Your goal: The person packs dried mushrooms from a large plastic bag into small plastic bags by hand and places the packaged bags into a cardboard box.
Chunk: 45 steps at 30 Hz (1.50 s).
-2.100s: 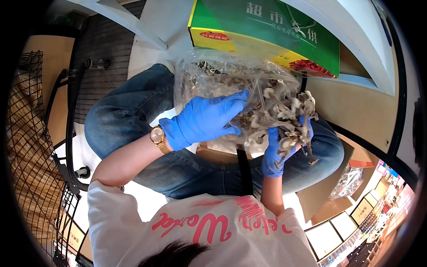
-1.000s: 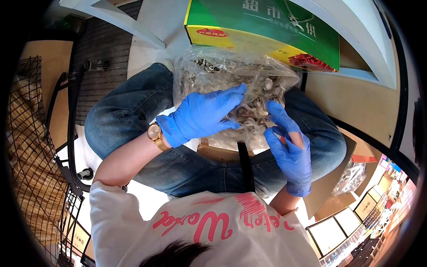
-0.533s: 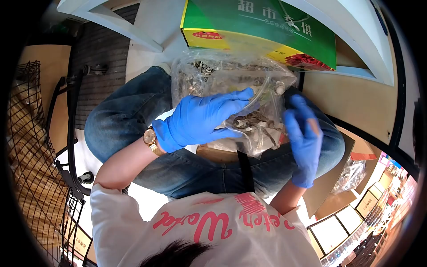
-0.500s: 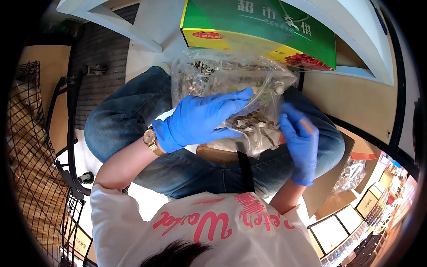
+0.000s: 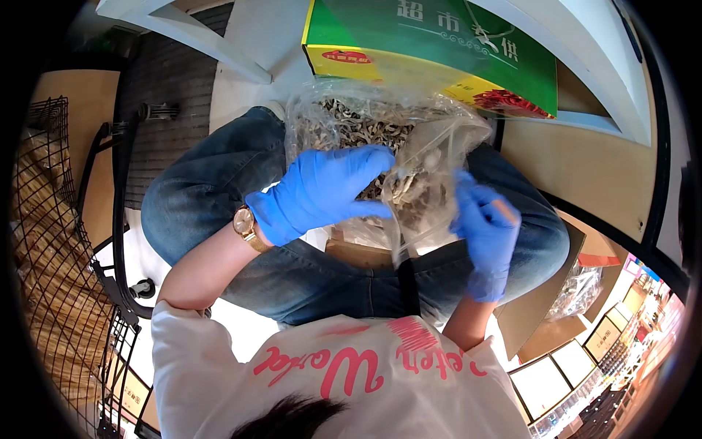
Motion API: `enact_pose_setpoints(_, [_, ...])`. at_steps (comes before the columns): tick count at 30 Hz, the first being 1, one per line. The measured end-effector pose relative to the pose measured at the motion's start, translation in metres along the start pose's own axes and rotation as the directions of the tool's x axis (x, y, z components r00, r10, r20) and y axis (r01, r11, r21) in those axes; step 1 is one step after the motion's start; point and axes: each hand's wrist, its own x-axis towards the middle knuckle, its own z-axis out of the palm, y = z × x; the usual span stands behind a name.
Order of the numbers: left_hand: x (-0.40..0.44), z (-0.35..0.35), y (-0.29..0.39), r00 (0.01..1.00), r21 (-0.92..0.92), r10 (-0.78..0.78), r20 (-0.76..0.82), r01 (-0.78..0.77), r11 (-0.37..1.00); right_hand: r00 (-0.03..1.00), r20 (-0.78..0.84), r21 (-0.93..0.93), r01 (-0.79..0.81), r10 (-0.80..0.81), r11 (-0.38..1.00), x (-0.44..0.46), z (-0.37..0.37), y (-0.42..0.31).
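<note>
Between my legs lies a large clear plastic bag (image 5: pixel 311 121) full of greyish-brown dried pieces (image 5: pixel 369 132) that look like mushrooms. A smaller clear bag (image 5: pixel 435 157) with some of the same pieces is at its right side. My left hand (image 5: pixel 329 186), in a blue glove, has thumb and fingers spread around the small bag's mouth edge; whether it grips the plastic is unclear. On the right, my right hand (image 5: pixel 486 227), also gloved in blue, has its fingers curled beside the small bag. What its fingertips hold, if anything, is hidden.
A green and yellow box (image 5: pixel 431 55) stands beyond the bags, below a white frame (image 5: pixel 208 40). At the left is a black wire basket (image 5: pixel 55 271). An open cardboard box (image 5: pixel 545 322) with clear plastic (image 5: pixel 578 293) sits at the lower right.
My right hand left the pieces it held and moved beside the small bag. That bag has shifted and tilted, uncovering more pieces in the large bag. My left hand moved slightly left.
</note>
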Motion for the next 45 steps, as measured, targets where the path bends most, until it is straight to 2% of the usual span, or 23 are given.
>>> enact_pose_setpoints(1, [0.001, -0.002, 0.000, 0.999, -0.028, 0.030, -0.015, -0.030, 0.999, 0.994, 0.109, -0.047, 0.022, -0.017, 0.999, -0.005, 0.002, 0.001])
enact_pose_setpoints(2, [0.002, -0.003, 0.000, 0.999, -0.027, 0.032, -0.014, -0.033, 0.999, 0.996, 0.078, 0.020, -0.034, 0.033, 0.999, -0.008, 0.002, -0.003])
enact_pose_setpoints(4, [0.002, -0.006, 0.004, 0.997, -0.231, -0.007, 0.079, 0.025, 0.973, 0.997, 0.049, 0.091, -0.069, 0.065, 0.993, -0.007, 0.000, -0.010])
enact_pose_setpoints(7, [-0.001, -0.011, 0.013, 0.978, -0.160, -0.063, 0.198, 0.096, 0.982, 0.993, 0.028, 0.124, -0.122, 0.119, 0.985, -0.012, 0.007, -0.018])
enact_pose_setpoints(11, [0.001, -0.012, 0.020, 0.983, -0.077, -0.153, 0.102, 0.161, 0.984, 0.990, 0.140, 0.066, -0.031, 0.021, 0.997, -0.013, 0.012, -0.007])
enact_pose_setpoints(12, [0.001, -0.012, 0.015, 0.983, -0.077, -0.153, 0.103, 0.162, 0.984, 0.994, 0.094, 0.046, -0.061, 0.056, 0.997, -0.011, 0.009, -0.003])
enact_pose_setpoints(14, [0.002, -0.014, 0.001, 0.975, -0.019, -0.208, -0.082, 0.207, 0.978, 0.988, -0.055, 0.042, -0.139, 0.141, 0.989, -0.001, -0.003, 0.001])
enact_pose_setpoints(15, [0.002, -0.015, -0.001, 0.974, -0.020, -0.210, -0.081, 0.209, 0.978, 0.992, -0.114, 0.072, -0.051, 0.059, 0.996, 0.007, -0.008, 0.004])
enact_pose_setpoints(17, [0.003, -0.019, -0.003, 0.983, 0.063, -0.179, -0.046, 0.182, 0.981, 0.994, -0.082, 0.017, -0.073, 0.074, 0.997, 0.007, -0.006, 0.005])
enact_pose_setpoints(23, [-0.003, 0.001, 0.017, 0.985, 0.113, -0.107, 0.136, 0.092, 0.989, 0.952, 0.307, 0.027, 0.010, -0.018, 1.000, -0.020, 0.032, 0.008])
enact_pose_setpoints(24, [-0.003, 0.003, 0.017, 0.981, 0.161, -0.156, 0.115, 0.136, 0.977, 0.951, 0.288, 0.016, 0.115, -0.115, 0.993, -0.021, 0.037, 0.014])
enact_pose_setpoints(27, [-0.003, 0.003, 0.012, 0.979, 0.233, -0.200, 0.046, 0.185, 0.955, 0.932, 0.352, 0.003, 0.095, -0.090, 0.995, -0.024, 0.034, 0.006])
enact_pose_setpoints(29, [0.003, -0.002, 0.004, 0.966, 0.243, -0.116, -0.232, 0.173, 0.954, 0.920, 0.372, 0.014, 0.130, -0.126, 0.991, -0.025, 0.035, 0.005])
enact_pose_setpoints(30, [0.003, -0.009, -0.004, 0.978, 0.267, -0.013, -0.209, 0.070, 0.961, 0.905, 0.392, 0.029, 0.166, -0.164, 0.986, -0.025, 0.035, 0.005])
enact_pose_setpoints(31, [0.003, -0.011, -0.004, 0.978, 0.269, -0.013, -0.208, 0.070, 0.960, 0.905, 0.392, 0.031, 0.167, -0.165, 0.986, -0.026, 0.035, 0.007])
enact_pose_setpoints(33, [0.005, -0.021, 0.001, 0.987, 0.222, -0.079, -0.138, 0.109, 0.969, 0.972, 0.231, 0.192, -0.006, -0.039, 0.981, -0.027, 0.036, 0.011])
enact_pose_setpoints(34, [0.005, -0.028, 0.003, 0.987, 0.222, -0.079, -0.138, 0.108, 0.969, 0.981, 0.188, 0.253, -0.004, -0.045, 0.968, -0.025, 0.033, 0.010])
enact_pose_setpoints(35, [0.004, -0.035, 0.004, 0.989, 0.236, -0.142, -0.033, 0.146, 0.961, 0.995, 0.100, 0.338, -0.062, 0.030, 0.939, -0.023, 0.033, 0.006])
enact_pose_setpoints(37, [0.000, -0.041, 0.005, 0.977, 0.248, -0.200, 0.077, 0.175, 0.953, 0.999, 0.033, 0.295, -0.044, 0.036, 0.954, -0.009, 0.023, 0.014])
enact_pose_setpoints(39, [-0.003, -0.044, 0.005, 0.966, 0.162, -0.230, 0.115, 0.210, 0.964, 0.999, 0.037, 0.277, -0.023, 0.014, 0.960, 0.004, 0.014, 0.027])
enact_pose_setpoints(41, [-0.003, -0.048, 0.006, 0.968, 0.127, -0.239, 0.080, 0.228, 0.965, 0.956, 0.176, 0.343, 0.164, -0.235, 0.925, 0.014, 0.010, 0.042])
enact_pose_setpoints(43, [-0.004, -0.049, 0.001, 0.966, 0.090, -0.254, 0.044, 0.249, 0.964, 0.960, 0.206, 0.284, 0.127, -0.190, 0.950, 0.026, 0.013, 0.043])
enact_pose_setpoints(45, [-0.009, -0.049, -0.014, 0.949, 0.286, -0.315, 0.005, 0.300, 0.910, 0.970, 0.241, 0.040, -0.047, 0.036, 0.998, 0.047, 0.024, 0.047])
